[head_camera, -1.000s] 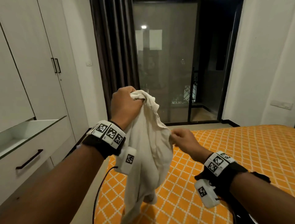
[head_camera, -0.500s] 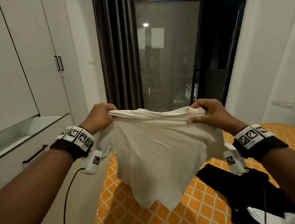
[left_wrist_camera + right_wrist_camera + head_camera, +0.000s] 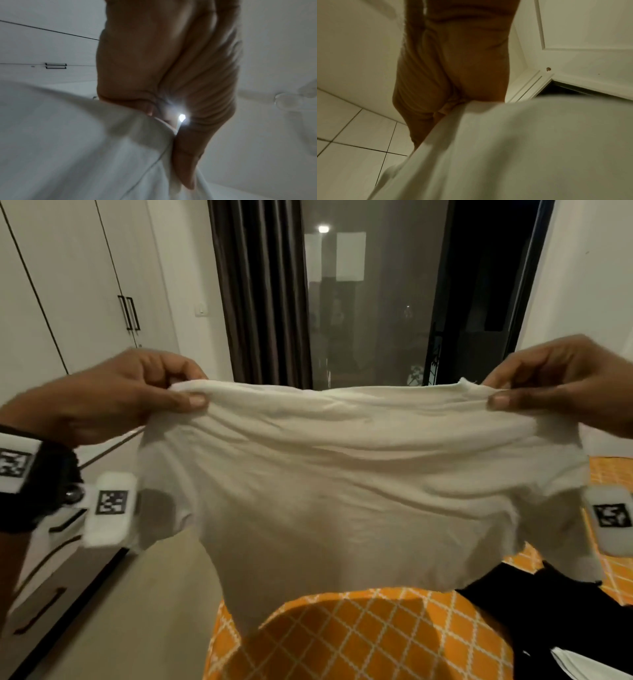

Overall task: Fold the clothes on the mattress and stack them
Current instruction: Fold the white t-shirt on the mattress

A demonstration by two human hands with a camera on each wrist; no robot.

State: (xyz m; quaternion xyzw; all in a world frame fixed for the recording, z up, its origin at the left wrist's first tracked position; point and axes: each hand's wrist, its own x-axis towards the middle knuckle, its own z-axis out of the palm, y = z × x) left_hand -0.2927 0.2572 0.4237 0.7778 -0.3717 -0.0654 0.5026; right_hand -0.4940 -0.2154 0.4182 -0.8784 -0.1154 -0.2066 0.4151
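Observation:
A cream white T-shirt (image 3: 342,481) hangs spread out in the air above the orange mattress (image 3: 359,638). My left hand (image 3: 185,392) pinches its top left corner between thumb and curled fingers. My right hand (image 3: 503,392) pinches the top right corner the same way. The top edge is stretched taut between them and the body droops below. In the left wrist view the T-shirt (image 3: 85,148) runs out from under my left hand (image 3: 164,121). In the right wrist view the T-shirt (image 3: 522,148) drapes below my right hand (image 3: 447,108). A black garment (image 3: 548,621) lies on the mattress at lower right.
A white wardrobe (image 3: 85,285) with drawers (image 3: 51,577) stands on the left, separated from the mattress by a strip of floor (image 3: 137,611). Dark curtains (image 3: 260,292) and a glass door (image 3: 370,302) are straight ahead. A white item (image 3: 582,666) lies partly over the black garment.
The shirt hung bunched from my left hand one second ago. Both hands have spread apart and now hold it wide by its top corners, closer to my head.

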